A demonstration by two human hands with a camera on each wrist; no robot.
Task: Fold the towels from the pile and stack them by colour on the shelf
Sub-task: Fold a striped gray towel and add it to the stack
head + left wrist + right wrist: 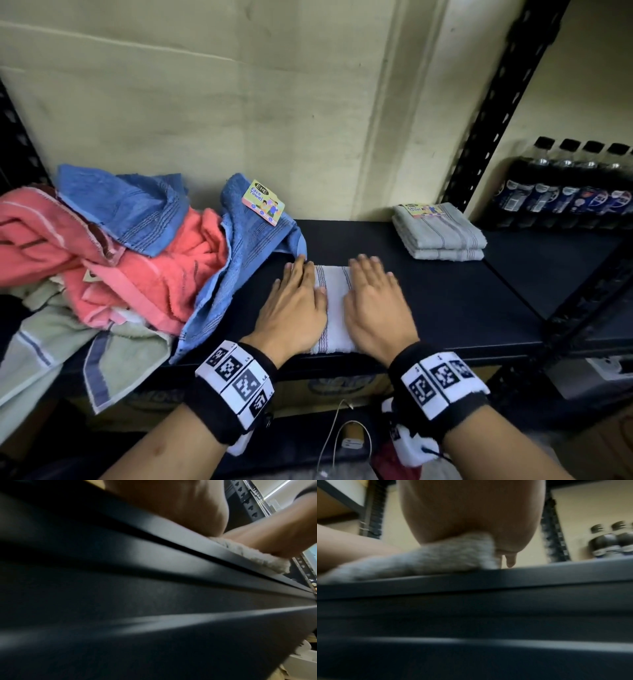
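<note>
A folded white towel (334, 301) with thin stripes lies on the black shelf (462, 301) near its front edge. My left hand (296, 301) presses flat on its left half and my right hand (375, 301) lies flat on its right half, fingers straight. In the left wrist view the towel's edge (254, 555) shows under both palms; in the right wrist view the towel (436, 557) bulges beneath my right palm (471, 513). A loose pile of blue (137, 202), coral (164, 274) and pale green (51, 339) towels covers the shelf's left. Two folded grey towels (442, 233) are stacked at the back right.
A row of dark soda bottles (565, 192) stands on the neighbouring shelf at the right, behind a black perforated upright (496, 102). Bare shelf lies between my hands and the grey stack. Cardboard boxes and a white charger with cable (352, 442) sit below.
</note>
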